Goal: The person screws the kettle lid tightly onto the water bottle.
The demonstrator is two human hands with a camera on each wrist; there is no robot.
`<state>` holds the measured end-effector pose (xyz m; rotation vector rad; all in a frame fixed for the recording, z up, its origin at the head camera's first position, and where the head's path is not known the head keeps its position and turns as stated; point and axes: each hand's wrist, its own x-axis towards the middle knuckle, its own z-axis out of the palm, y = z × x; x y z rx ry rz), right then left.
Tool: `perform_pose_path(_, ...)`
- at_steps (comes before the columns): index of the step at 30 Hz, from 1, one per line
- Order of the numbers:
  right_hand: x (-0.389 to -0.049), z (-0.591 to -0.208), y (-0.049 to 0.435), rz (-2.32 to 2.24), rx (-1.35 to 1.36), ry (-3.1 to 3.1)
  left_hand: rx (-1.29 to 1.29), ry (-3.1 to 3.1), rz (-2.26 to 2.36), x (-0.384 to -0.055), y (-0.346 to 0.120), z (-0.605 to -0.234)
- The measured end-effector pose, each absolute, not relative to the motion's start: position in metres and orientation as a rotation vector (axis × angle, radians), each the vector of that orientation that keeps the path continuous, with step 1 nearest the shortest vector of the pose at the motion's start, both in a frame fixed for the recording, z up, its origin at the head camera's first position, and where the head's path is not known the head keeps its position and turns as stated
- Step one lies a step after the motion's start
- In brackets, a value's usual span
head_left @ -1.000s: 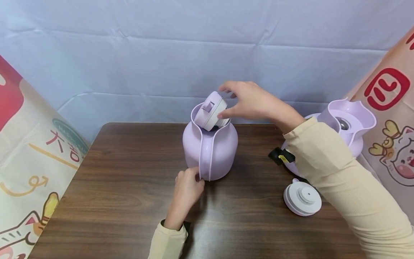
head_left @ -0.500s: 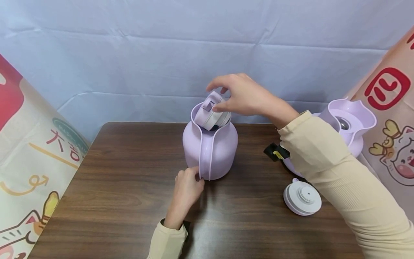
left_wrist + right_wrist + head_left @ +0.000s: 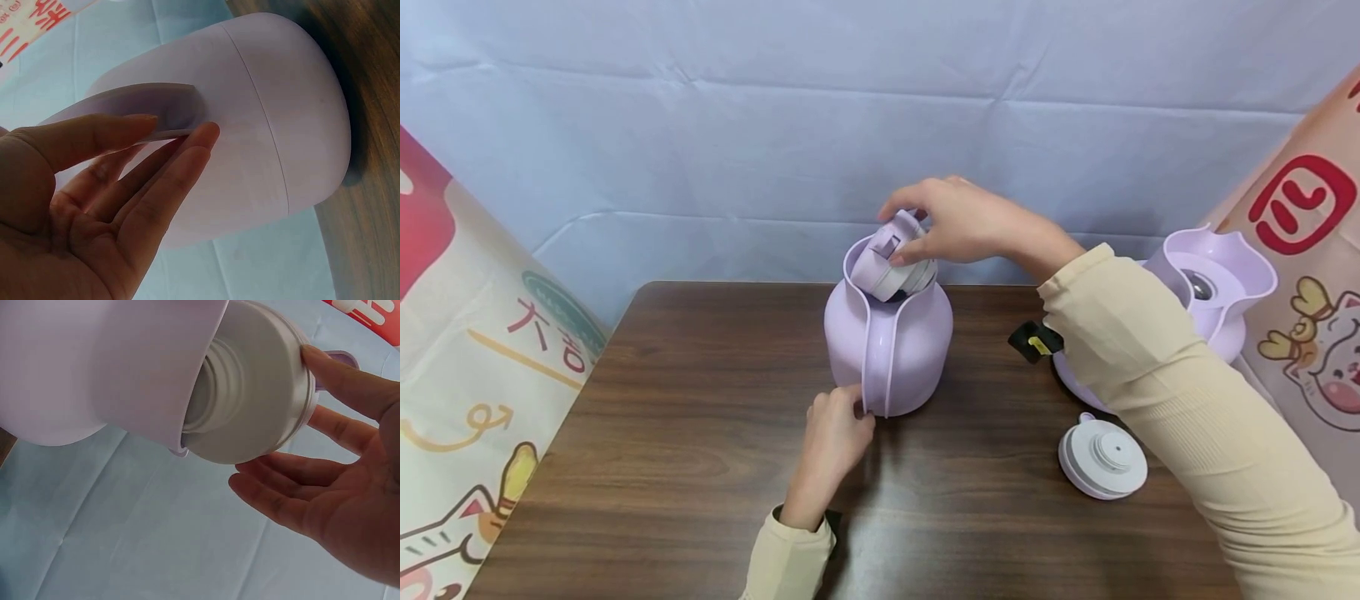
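Note:
A lilac vacuum jug (image 3: 917, 358) stands on the table with its handle toward me. My left hand (image 3: 837, 429) pinches the lower end of the handle (image 3: 178, 119), thumb on one side and fingers on the other in the left wrist view. A lilac and white lid (image 3: 874, 271) sits tilted in the jug's mouth. My right hand (image 3: 958, 218) grips that lid from above, its thumb and fingers around the rim. From the right wrist, the lid's white underside (image 3: 265, 387) and threaded plug (image 3: 219, 387) show, the plug partly hidden by the jug's collar.
At the right, a second lilac jug (image 3: 1225, 312) stands without a lid, partly behind my right sleeve (image 3: 1150, 367). Another lid (image 3: 1105, 457) lies underside up on the wooden table (image 3: 700, 467). A pale cloth (image 3: 760, 142) hangs behind the table.
My right hand has moved left over the lid, its fingers now around the rim and thumb farther across it. The left hand and the jug have stayed in place.

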<state>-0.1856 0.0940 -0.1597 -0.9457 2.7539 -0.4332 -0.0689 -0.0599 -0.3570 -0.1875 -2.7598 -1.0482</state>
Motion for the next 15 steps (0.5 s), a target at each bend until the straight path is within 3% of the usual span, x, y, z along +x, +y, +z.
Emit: perform_pose_path(15,-0.1823,-0.1653,0.0981,-0.457,-0.995,2.785,-0.184,-2.763,-1.035,-0.0682,-0.0605,-0.3578)
